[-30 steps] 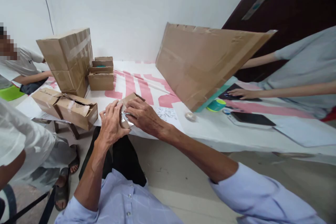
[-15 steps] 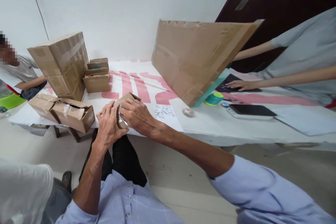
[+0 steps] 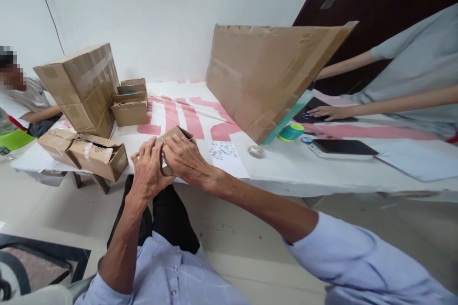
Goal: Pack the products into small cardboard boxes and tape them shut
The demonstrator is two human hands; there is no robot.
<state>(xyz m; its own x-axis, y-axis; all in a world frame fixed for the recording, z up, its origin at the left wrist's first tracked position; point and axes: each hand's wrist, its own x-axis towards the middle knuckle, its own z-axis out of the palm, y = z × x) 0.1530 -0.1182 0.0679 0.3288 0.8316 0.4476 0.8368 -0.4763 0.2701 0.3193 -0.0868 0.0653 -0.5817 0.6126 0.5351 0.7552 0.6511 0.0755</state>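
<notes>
A small cardboard box (image 3: 178, 131) sits at the table's front edge, between my hands. My left hand (image 3: 148, 167) is closed around its left side, thumb low near the bottom. Over its top and right side lies my right hand (image 3: 186, 158), fingers bent and pressed onto it close to the left fingertips. A strip of something shiny, like clear tape, shows on the face between the hands. The right hand covers much of the box, and its contents are hidden.
Taped cardboard boxes (image 3: 84, 152) lie left, below a tall carton stack (image 3: 77, 90) and small open boxes (image 3: 129, 113). A large cardboard panel (image 3: 266, 76) leans right of centre. A printed sheet (image 3: 229, 159), tape roll (image 3: 256, 151) and co-worker's hand (image 3: 331, 113) are further right.
My right hand has shifted slightly on the box, and more of the box's top shows. The person at the lower left has mostly moved out of view, uncovering the floor there.
</notes>
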